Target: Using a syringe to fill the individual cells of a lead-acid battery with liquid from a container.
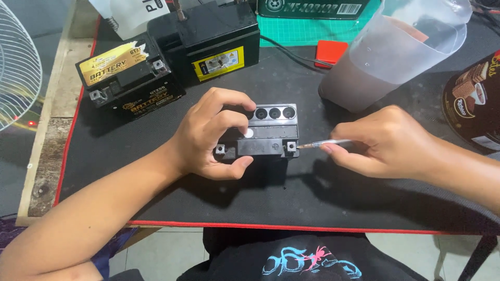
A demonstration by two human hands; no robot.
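**A:** Start wide. What carries everything?

**B:** A dark mat with a red edge covers the surface [312,208]. At the back left stand two spare batteries, a taller black one [208,36] and a lower one with gold labels [127,75]. At the back right is a translucent plastic jug [388,57] with a dark tin [476,99] beside it, and a small red block [330,52] lies between the jug and the tall battery.

**B:** The thing in hand is a small grey battery [265,132], near the middle of the mat and straight in front of the person.

**A:** How does it lie?

**B:** Its long axis runs left to right across the view. A row of round fill holes sits along the far edge, and a metal terminal shows at each near corner.

**A:** And the hands?

**B:** The left hand [213,132] is clasped around the battery's left end, fingers curled over the top and thumb pressed on the near face. The right hand [385,140] is just off the right end, pinching a thin metal tool [323,143] between thumb and fingers.

**A:** Which way does the tool point?

**B:** Leftward, almost in line with the battery's long axis. Its tip is at the right terminal [291,147]; I cannot tell whether it touches. So the left hand is on the battery and the right hand reaches it only through the tool.
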